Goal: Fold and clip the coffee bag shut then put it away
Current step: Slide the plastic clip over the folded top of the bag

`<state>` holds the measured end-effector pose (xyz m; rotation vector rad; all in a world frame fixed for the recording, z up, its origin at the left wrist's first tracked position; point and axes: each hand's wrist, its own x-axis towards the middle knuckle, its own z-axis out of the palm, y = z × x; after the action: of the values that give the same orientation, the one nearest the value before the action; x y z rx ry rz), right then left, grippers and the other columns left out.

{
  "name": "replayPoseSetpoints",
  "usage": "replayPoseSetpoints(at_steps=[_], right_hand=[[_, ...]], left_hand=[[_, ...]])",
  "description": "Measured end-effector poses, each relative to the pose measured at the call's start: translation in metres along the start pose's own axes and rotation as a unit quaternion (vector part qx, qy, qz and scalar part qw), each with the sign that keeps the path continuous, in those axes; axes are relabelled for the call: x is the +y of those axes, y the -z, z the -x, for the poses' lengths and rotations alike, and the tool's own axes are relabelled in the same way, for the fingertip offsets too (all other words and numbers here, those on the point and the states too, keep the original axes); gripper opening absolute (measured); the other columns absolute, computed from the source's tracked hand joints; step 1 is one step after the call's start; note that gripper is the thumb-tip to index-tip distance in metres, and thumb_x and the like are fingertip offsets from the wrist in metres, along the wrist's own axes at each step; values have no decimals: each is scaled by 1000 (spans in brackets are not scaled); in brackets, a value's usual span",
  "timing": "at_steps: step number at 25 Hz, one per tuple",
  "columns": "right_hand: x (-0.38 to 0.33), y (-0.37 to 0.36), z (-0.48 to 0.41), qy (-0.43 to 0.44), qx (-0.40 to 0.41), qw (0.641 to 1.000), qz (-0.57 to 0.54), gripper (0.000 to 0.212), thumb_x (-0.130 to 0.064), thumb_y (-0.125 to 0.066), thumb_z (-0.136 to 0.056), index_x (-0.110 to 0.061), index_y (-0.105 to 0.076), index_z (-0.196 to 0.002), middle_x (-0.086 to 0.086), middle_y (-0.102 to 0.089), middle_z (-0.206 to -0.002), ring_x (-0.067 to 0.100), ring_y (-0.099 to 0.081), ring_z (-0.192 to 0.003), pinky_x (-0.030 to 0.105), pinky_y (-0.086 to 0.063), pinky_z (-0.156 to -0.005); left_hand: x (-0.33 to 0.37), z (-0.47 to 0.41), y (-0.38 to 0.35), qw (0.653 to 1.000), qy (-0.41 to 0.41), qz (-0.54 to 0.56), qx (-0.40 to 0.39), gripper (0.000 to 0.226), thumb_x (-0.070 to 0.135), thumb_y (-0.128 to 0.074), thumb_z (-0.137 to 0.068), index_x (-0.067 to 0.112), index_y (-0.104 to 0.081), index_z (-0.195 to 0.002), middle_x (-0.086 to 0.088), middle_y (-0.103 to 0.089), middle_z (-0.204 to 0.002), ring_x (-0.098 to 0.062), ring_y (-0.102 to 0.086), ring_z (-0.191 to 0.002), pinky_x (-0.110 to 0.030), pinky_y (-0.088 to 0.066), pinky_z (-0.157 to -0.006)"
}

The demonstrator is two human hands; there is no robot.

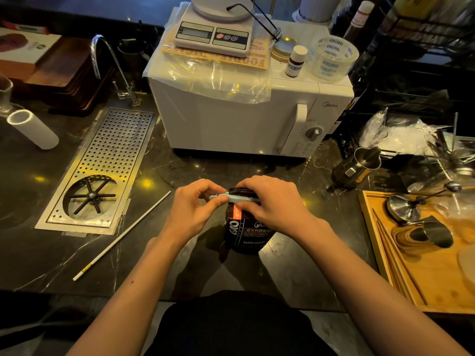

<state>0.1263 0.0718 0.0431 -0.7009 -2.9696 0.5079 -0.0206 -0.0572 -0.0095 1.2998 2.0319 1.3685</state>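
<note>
Coffee bag [248, 231] stands upright on dark bench [180, 265], centre, near front edge. Pale blue clip [232, 197] lies across folded top. Left hand [195, 205] pinches clip's left end w/ thumb & fingers; right hand [273, 201] presses down over clip & bag top, fingers curled. Microwave [244, 109] close behind, perforated drain tray [102, 170] to left, white stick [120, 236] btwn tray & bag. Wooden tray [380, 253] at right. Bare bench around bag base & toward front edge.

Both forearms extended forward, converging; left hand [194, 204] and right hand [273, 201] curled, fingers [218, 201] pinching.
</note>
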Motion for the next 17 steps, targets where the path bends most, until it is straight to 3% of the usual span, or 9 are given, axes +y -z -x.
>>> replayPoseSetpoints(at_steps=[7,13,17], right_hand=[[-5,3,-4,-43,-15,999,-28,31,-43,-64,-87,-35,-62,-117,-13,-69,-112,16,-62,-107,36,-42,-79],[-10,5,-8,-49,-13,998,-20,28,-44,-66,-86,-35,-65,-112,-11,-72,-105,15,-64,-100,33,-37,-75],[-5,9,-5,-60,-30,997,-26,33,-51,-65,-84,-36,-64,-113,-11,-71,-107,15,-64,-102,37,-45,-82]], left_hand=[[5,-4,10,997,1,-35,-63,15,31,-72,-83,27,-72,-98,12,-67,-86,-6,-62,-83,-12,-48,-70],[1,-10,9,995,-23,-56,-75,15,29,-74,-81,17,-76,-91,7,-64,-79,-11,-58,-79,-11,-41,-65],[2,-12,10,992,-45,-85,-80,13,29,-73,-82,18,-73,-91,7,-63,-80,-9,-58,-74,-14,-42,-65]])
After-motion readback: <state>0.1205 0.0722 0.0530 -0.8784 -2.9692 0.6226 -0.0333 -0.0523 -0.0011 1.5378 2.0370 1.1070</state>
